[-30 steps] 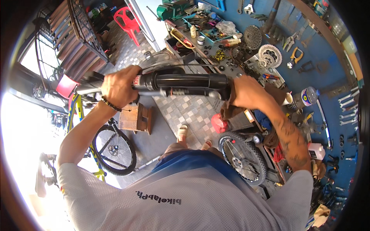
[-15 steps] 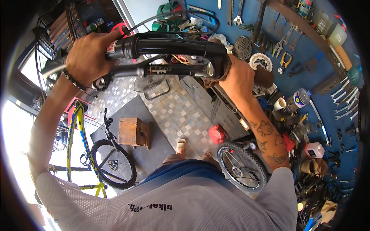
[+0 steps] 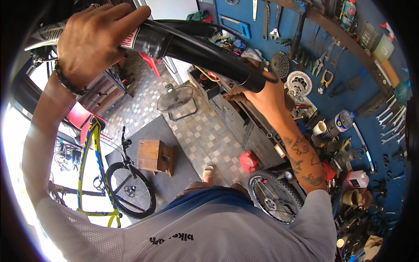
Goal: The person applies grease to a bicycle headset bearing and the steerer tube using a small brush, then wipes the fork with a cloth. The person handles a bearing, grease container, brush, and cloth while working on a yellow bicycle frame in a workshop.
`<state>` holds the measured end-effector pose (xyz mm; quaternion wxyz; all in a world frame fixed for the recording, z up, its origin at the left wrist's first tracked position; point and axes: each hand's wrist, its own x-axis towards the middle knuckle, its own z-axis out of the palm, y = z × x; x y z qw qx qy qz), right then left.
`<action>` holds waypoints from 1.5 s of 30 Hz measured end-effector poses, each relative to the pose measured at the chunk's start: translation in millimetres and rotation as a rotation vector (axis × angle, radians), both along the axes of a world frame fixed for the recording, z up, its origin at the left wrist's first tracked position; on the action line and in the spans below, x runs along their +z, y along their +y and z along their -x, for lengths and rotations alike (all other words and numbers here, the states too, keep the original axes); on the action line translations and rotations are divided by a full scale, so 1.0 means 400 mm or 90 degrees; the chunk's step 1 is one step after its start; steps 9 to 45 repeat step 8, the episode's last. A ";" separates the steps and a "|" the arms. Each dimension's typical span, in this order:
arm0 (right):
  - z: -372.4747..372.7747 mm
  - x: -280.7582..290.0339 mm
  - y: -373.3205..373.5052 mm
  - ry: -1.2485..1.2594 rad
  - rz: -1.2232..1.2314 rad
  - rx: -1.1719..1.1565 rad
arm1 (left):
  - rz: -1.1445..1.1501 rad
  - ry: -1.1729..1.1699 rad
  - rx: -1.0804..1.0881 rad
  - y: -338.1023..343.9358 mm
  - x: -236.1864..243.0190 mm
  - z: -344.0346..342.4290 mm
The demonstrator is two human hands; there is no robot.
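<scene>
A black bicycle suspension fork is held up in front of me, slanting from upper left down to the right. My left hand is closed around its left part, beside a red and white sticker. At the fork's lower right end my right hand is closed, with a brown rag bunched against the fork. The right fingers are mostly hidden behind the fork and rag.
A workbench runs along the right, below a blue tool wall. On the floor are a fan, a wooden stool, a red container and a bicycle wheel. A yellow bicycle frame stands left.
The fork has turned and tilted, its left end rising, so one leg now mostly covers the other. My left hand has moved up and left; my right hand has dropped slightly.
</scene>
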<state>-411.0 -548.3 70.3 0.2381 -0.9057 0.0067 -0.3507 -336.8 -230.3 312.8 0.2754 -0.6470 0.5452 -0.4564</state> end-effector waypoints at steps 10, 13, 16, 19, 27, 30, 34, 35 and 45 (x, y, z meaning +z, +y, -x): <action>-0.020 0.014 0.024 0.013 -0.135 -0.058 | -0.015 0.042 0.023 -0.012 0.047 -0.027; -0.020 0.014 0.024 0.013 -0.135 -0.058 | -0.015 0.042 0.023 -0.012 0.047 -0.027; -0.020 0.014 0.024 0.013 -0.135 -0.058 | -0.015 0.042 0.023 -0.012 0.047 -0.027; -0.020 0.014 0.024 0.013 -0.135 -0.058 | -0.015 0.042 0.023 -0.012 0.047 -0.027; -0.020 0.014 0.024 0.013 -0.135 -0.058 | -0.015 0.042 0.023 -0.012 0.047 -0.027; -0.020 0.014 0.024 0.013 -0.135 -0.058 | -0.015 0.042 0.023 -0.012 0.047 -0.027; -0.020 0.014 0.024 0.013 -0.135 -0.058 | -0.015 0.042 0.023 -0.012 0.047 -0.027; -0.020 0.014 0.024 0.013 -0.135 -0.058 | -0.015 0.042 0.023 -0.012 0.047 -0.027; -0.020 0.014 0.024 0.013 -0.135 -0.058 | -0.015 0.042 0.023 -0.012 0.047 -0.027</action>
